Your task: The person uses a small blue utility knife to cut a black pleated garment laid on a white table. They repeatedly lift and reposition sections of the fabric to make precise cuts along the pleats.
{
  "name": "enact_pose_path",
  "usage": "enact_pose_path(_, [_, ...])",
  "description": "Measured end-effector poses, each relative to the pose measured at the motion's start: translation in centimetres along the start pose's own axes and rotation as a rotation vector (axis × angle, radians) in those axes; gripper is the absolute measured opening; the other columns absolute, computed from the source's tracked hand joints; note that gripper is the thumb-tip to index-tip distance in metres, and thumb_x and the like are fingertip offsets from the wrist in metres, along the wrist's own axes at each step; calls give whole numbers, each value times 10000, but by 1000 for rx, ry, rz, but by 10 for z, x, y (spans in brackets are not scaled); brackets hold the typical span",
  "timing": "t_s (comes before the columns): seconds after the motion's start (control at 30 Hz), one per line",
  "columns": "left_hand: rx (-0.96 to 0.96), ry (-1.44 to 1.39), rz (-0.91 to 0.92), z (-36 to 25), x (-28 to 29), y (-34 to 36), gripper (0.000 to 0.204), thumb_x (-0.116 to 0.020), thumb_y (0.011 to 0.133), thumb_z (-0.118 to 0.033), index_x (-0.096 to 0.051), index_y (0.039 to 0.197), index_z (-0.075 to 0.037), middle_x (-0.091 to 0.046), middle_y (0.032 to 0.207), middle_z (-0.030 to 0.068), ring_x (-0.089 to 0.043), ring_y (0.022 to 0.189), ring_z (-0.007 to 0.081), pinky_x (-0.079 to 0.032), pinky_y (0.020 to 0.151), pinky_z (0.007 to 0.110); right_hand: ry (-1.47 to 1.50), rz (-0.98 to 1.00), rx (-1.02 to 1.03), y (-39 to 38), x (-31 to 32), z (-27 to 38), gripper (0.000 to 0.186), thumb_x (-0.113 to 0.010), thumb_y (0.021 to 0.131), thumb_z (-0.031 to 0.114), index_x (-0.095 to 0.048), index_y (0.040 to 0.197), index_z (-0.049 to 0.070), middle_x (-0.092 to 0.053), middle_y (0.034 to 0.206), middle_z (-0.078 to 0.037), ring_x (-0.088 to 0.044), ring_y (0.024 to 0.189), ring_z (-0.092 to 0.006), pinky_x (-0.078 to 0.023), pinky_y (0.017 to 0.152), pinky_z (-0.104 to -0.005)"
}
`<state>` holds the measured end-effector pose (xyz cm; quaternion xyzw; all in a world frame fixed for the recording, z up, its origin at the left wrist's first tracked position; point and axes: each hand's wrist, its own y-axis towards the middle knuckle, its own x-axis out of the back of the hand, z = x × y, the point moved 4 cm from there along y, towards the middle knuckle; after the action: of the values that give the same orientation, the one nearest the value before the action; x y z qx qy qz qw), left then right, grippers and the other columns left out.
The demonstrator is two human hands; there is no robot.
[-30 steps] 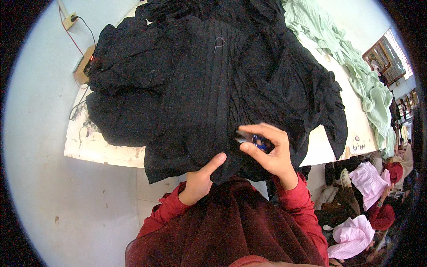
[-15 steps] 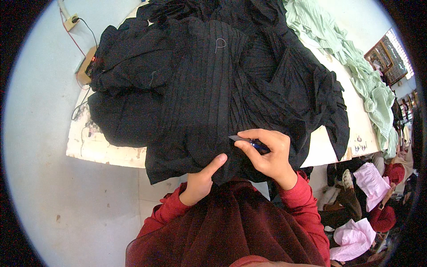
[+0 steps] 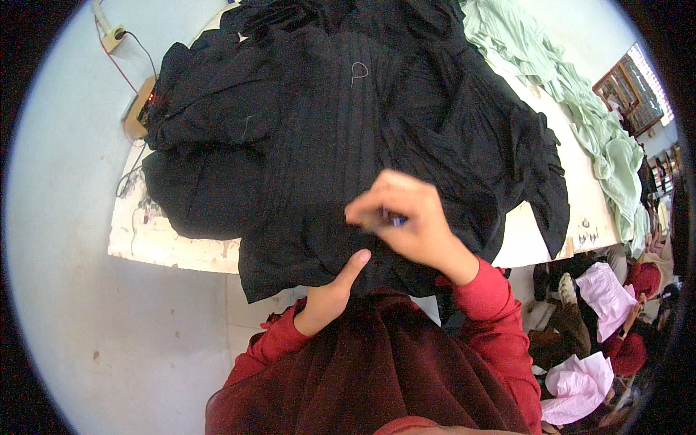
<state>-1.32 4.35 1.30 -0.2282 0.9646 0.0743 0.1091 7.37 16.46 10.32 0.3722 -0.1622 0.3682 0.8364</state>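
Note:
A black pleated garment (image 3: 312, 167) lies bunched over the table, its near edge hanging past the front. My left hand (image 3: 330, 293) grips that edge, thumb on top and fingers hidden beneath the cloth. Just above and to the right, my right hand (image 3: 413, 217) is closed round small thread snips (image 3: 395, 218) with a blue handle. Its fingertips are smeared by motion over the pleats, and the blade cannot be made out. A loose pale thread (image 3: 359, 71) curls on the cloth farther up.
The pale table (image 3: 174, 246) shows along its front edge. Light green cloth (image 3: 573, 94) trails down the right side. A power strip (image 3: 138, 109) with cords is at the left by the wall. Low at the right, other people sit with pink cloth (image 3: 607, 297).
My right hand has moved up and to the left over the pleats with the snips, its wrist turning. My left hand stays nearly in place on the garment's edge.

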Motion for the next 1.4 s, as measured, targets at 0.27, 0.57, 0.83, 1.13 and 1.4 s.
enact_pose_path(0.27, [32,-9,-69,1,4,-4,255,-687,859,-75,-631,1091,14,-644,1095,65,-611,967,175,-471,882,299,-83,-138,-212,9,32,6,323,-770,749,257,-670,1000,80,-636,730,-62,-634,659,-191,-491,631,-281])
enact_pose_path(0.57, [-31,50,-21,-1,2,-1,272,-667,875,-75,-615,1124,21,-641,1107,78,-609,979,177,-464,891,300,-268,-32,-118,-22,18,18,164,-725,766,269,-686,848,132,-672,693,-56,-666,603,-237,-498,522,-320])
enact_pose_path(0.83, [-105,82,-24,-3,2,-1,259,-653,884,-68,-615,1123,24,-643,1105,82,-616,970,182,-468,884,300,-285,-43,-69,-19,20,22,171,-737,754,240,-688,860,116,-677,719,-64,-664,596,-227,-495,523,-318])
enact_pose_path(1.13, [-60,422,407,24,8,-6,259,-589,859,-13,-586,1117,-12,-614,1120,79,-597,1013,192,-475,862,303,1,31,29,-35,-27,16,375,-763,661,112,-690,1029,133,-581,759,-31,-618,652,-184,-486,540,-286])
enact_pose_path(1.4, [278,-591,72,26,19,-2,295,-530,981,-243,-628,1144,-17,-636,1106,27,-586,995,109,-456,896,274,129,-341,98,-55,-49,2,92,-711,779,-5,-689,867,10,-669,802,-105,-648,668,-185,-497,599,-242])
